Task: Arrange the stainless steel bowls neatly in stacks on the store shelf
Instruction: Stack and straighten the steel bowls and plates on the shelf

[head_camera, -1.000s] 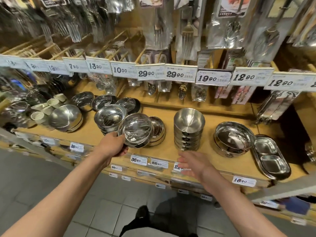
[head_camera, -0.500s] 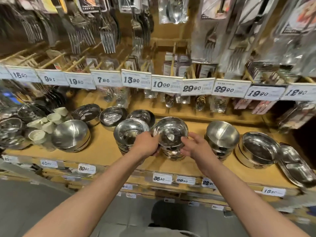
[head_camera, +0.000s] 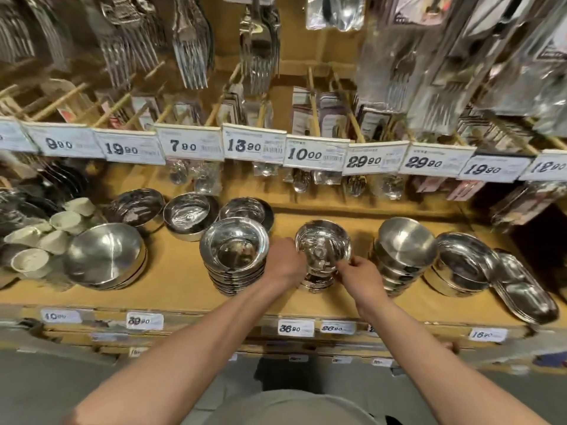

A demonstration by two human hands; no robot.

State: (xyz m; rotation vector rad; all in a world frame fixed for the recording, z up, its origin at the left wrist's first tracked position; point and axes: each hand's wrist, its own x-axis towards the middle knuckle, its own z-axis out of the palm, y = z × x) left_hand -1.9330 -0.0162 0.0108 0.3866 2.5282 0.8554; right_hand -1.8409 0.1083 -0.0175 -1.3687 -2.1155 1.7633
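Here the small steel bowl [head_camera: 322, 247] sits atop a short stack [head_camera: 316, 279] at mid-shelf [head_camera: 178, 289], gripped from both sides: the left hand [head_camera: 283, 261] curls round its left rim, the right hand [head_camera: 362, 276] pinches its near edge. Taller bowl stacks [head_camera: 234, 256] flank it, under price tags [head_camera: 314, 153].

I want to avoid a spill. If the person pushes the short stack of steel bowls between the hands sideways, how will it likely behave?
The short stack would probably slide easily, since polished steel sits on a smooth wooden shelf. Its top bowl looks tilted, so it may slip off. Both the left hand and right hand steady it.
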